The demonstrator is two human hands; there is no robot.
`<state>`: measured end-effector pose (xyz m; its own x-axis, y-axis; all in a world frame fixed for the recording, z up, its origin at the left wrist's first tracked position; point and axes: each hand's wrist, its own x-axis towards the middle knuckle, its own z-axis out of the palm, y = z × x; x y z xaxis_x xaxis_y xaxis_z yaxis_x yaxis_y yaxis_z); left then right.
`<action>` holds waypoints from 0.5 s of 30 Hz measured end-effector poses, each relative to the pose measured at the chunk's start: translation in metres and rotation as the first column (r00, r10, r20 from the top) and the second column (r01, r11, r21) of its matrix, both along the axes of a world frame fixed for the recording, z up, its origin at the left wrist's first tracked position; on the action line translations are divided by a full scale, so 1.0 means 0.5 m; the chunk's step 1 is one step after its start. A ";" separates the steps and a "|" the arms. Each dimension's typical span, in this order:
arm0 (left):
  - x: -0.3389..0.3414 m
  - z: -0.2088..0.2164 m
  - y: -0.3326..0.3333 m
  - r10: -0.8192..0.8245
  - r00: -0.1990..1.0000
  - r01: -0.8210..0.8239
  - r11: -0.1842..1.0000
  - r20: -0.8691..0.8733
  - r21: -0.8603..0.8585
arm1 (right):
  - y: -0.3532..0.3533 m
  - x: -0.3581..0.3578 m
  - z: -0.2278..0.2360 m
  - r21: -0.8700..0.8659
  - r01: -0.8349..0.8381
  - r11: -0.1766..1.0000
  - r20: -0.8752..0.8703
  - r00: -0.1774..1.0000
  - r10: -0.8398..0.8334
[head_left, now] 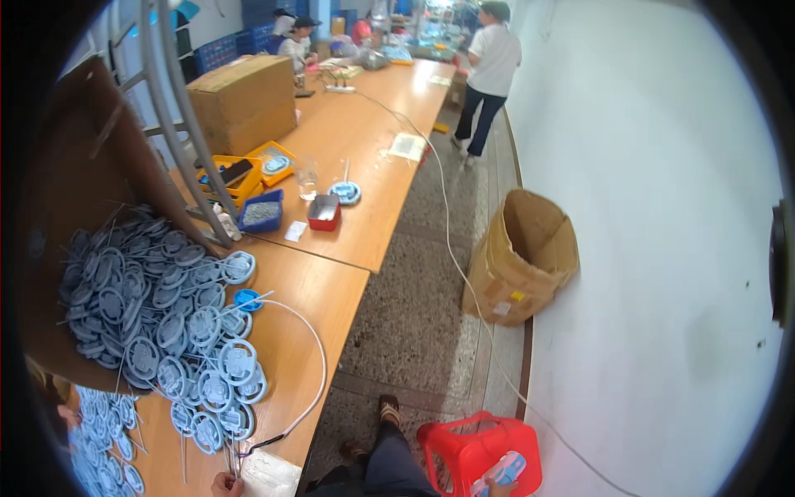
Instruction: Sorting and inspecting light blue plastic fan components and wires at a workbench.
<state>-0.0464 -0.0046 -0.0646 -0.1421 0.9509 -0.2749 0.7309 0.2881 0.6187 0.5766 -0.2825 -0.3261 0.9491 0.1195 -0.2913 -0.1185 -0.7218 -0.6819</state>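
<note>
My left hand (226,485) is at the lower edge, fingers closed around several thin rods (232,460). The rods run up toward light blue-grey plastic wheels (215,389), which spill out of a big tilted carton (141,186) onto the table. At lower right, my right hand (502,489) grips a pale blue, white and pinkish oblong thing (503,468); its kind is unclear. It is held above a red plastic stool (439,439). Beside my left hand lies a whitish sheet (272,474). A white cable with a dark end (319,356) curves over the wheels' side of the table.
A tall open carton (513,286) stands on the floor by the white wall. Blue (262,215) and red (324,217) bins sit on the table near a metal frame (178,124). A long cable (451,240) hangs across the aisle. Other people (494,62) are farther back.
</note>
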 end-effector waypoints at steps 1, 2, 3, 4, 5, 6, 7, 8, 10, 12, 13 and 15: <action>0.007 -0.005 0.004 0.012 1.000 -0.012 1.000 -0.025 -0.013 | 0.006 0.018 0.005 -0.085 -0.028 0.996 0.010 1.000 0.029; -0.006 -0.031 -0.015 0.049 0.999 -0.049 0.999 -0.018 0.001 | 0.115 0.006 0.124 -0.071 -0.064 0.995 0.017 0.998 0.066; -0.033 -0.074 -0.035 0.135 0.990 -0.138 0.985 0.028 0.107 | 0.207 -0.041 0.291 -0.055 -0.344 0.937 0.015 0.938 0.345; -0.021 -0.083 -0.026 0.181 0.979 -0.197 0.960 0.097 0.199 | 0.282 -0.074 0.461 -0.058 -0.565 0.823 0.033 0.823 0.568; -0.007 -0.079 -0.022 0.249 0.954 -0.274 0.950 0.164 0.148 | 0.306 -0.055 0.474 -0.063 -0.570 0.819 0.051 0.818 0.573; 0.000 -0.073 -0.031 0.259 0.949 -0.287 0.946 0.180 0.150 | 0.336 -0.029 0.462 -0.084 -0.661 0.746 0.073 0.743 0.666; 0.003 -0.068 -0.045 0.255 0.963 -0.267 0.943 0.080 0.200 | 0.372 -0.002 0.441 -0.106 -0.744 0.660 0.089 0.654 0.751; 0.012 -0.064 -0.037 0.239 0.971 -0.227 0.940 -0.017 0.256 | 0.414 0.024 0.431 -0.127 -0.806 0.578 0.113 0.568 0.816; 0.025 -0.074 -0.019 0.267 0.964 -0.260 0.939 0.000 0.225 | 0.540 0.039 0.424 -0.174 -0.869 0.463 0.111 0.449 0.886; 0.027 -0.068 -0.038 0.241 0.969 -0.219 0.937 -0.050 0.274 | 0.687 0.039 0.464 -0.072 -0.943 0.326 0.164 0.312 0.936; 0.038 -0.048 -0.032 0.163 0.979 -0.117 0.942 -0.125 0.314 | 0.745 0.013 0.522 -0.180 -0.930 0.320 0.202 0.284 0.938; 0.073 -0.012 -0.023 0.192 0.979 -0.160 0.928 -0.063 0.338 | 0.895 -0.017 0.603 -0.144 -0.951 0.275 0.258 0.232 0.938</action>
<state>-0.0101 -0.0160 -0.0707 -0.3252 0.9429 0.0720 0.7461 0.2091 0.6321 0.5680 0.1649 -0.0245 0.1667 0.9847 -0.0507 0.7992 -0.1650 -0.5779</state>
